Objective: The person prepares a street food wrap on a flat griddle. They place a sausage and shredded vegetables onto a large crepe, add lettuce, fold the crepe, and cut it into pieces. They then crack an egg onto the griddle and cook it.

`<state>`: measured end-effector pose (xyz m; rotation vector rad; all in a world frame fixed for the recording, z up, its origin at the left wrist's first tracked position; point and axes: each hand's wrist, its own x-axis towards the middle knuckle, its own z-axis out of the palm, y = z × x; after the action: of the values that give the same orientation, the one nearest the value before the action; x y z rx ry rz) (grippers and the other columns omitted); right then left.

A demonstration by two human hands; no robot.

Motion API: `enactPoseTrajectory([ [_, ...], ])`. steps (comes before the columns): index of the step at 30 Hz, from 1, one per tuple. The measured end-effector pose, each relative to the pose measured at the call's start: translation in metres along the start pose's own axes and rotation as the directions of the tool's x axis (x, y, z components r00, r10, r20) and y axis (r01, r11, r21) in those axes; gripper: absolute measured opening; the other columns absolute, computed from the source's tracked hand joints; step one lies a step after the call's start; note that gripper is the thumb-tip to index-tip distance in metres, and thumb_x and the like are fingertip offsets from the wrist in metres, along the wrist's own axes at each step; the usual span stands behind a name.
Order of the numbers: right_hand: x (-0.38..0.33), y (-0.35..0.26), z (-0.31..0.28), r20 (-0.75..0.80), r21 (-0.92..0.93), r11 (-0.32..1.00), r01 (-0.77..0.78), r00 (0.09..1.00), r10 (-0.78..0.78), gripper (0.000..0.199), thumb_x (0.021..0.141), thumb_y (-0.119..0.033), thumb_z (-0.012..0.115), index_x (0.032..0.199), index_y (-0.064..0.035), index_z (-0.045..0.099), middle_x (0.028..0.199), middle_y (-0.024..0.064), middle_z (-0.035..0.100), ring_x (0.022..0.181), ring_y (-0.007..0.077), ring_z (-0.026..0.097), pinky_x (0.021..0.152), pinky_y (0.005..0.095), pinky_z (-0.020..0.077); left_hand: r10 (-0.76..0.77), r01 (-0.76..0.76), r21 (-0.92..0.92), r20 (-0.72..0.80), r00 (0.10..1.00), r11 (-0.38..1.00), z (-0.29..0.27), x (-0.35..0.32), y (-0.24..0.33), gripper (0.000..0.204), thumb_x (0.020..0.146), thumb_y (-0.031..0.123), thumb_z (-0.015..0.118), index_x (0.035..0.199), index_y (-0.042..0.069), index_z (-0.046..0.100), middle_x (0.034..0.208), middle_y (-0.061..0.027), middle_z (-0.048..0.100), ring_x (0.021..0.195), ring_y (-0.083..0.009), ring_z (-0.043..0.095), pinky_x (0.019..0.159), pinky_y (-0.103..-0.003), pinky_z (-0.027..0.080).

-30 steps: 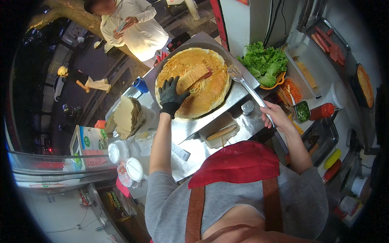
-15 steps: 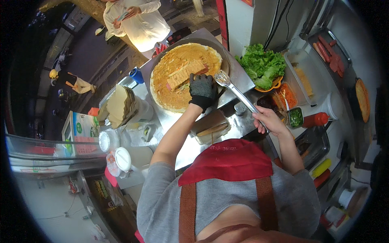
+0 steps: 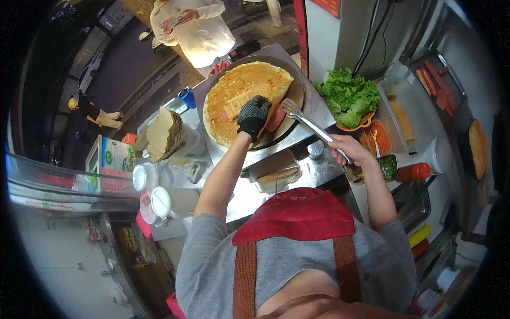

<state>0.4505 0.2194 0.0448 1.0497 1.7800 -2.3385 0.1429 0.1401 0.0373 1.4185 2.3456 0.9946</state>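
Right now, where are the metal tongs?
In the head view, the metal tongs are right of centre, in the right hand, their tip by the round griddle's right side.

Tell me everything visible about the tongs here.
The tongs look like shiny silver metal, long, with a broader, slotted-looking head. They slant, head up and left over the right side of the griddle, the bare right hand gripping the handle end. Whether the head touches the griddle is unclear.
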Motion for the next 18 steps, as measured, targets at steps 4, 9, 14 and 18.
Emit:
enactPoseTrajectory([
  [4, -0.008, -0.001, -0.002, 0.017, -0.030, 1.000, 0.000, 1.000, 0.001, 0.025, 0.088, -0.021, 0.049, 0.109, -0.0068, 0.051, 0.062, -0.0012, 0.052, 0.046, 0.0064, 0.050, 0.037, 0.0182, 0.0381, 0.008, -0.008, -0.026, -0.029, 1.000, 1.000, 0.005, -0.005, 0.003, 0.026, 0.079, 0.025, 0.056, 0.090, 0.002, 0.062, 0.086, -0.0163, 0.063, 0.080, -0.0303, 0.060, 0.073, -0.036, 0.046],
  [9, -0.010, 0.004, -0.006, 0.013, 0.018, 0.999, -0.033, 0.999, 0.032, 0.024, 0.088, -0.021, 0.049, 0.106, -0.0070, 0.052, 0.062, -0.0015, 0.051, 0.045, 0.0064, 0.049, 0.036, 0.0177, 0.0373, -0.063, 0.060, -0.108, -0.031, 0.997, 0.992, 0.003, -0.006, -0.001, 0.025, 0.079, 0.025, 0.056, 0.088, 0.002, 0.061, 0.088, -0.0170, 0.062, 0.083, -0.0328, 0.058, 0.074, -0.038, 0.045],
  [14, -0.004, 0.010, 0.007, 0.062, 0.040, 0.998, -0.054, 0.997, 0.051, 0.031, 0.088, -0.021, 0.050, 0.116, -0.0085, 0.050, 0.062, -0.0017, 0.051, 0.045, 0.0058, 0.049, 0.037, 0.0176, 0.0375, -0.038, 0.033, -0.095, -0.052, 0.998, 0.995, 0.007, -0.006, -0.014, 0.024, 0.079, 0.023, 0.058, 0.087, 0.001, 0.061, 0.085, -0.0166, 0.063, 0.080, -0.0302, 0.059, 0.072, -0.035, 0.045],
  [18, -0.010, 0.012, 0.015, -0.014, 0.002, 1.000, 0.023, 1.000, -0.023, 0.037, 0.087, -0.020, 0.051, 0.123, -0.0092, 0.046, 0.062, -0.0020, 0.051, 0.045, 0.0054, 0.048, 0.038, 0.0176, 0.0376, -0.021, 0.014, -0.127, -0.052, 0.998, 0.992, 0.002, -0.006, -0.008, 0.024, 0.079, 0.025, 0.056, 0.084, 0.001, 0.061, 0.085, -0.0172, 0.062, 0.080, -0.0328, 0.058, 0.073, -0.038, 0.045],
])
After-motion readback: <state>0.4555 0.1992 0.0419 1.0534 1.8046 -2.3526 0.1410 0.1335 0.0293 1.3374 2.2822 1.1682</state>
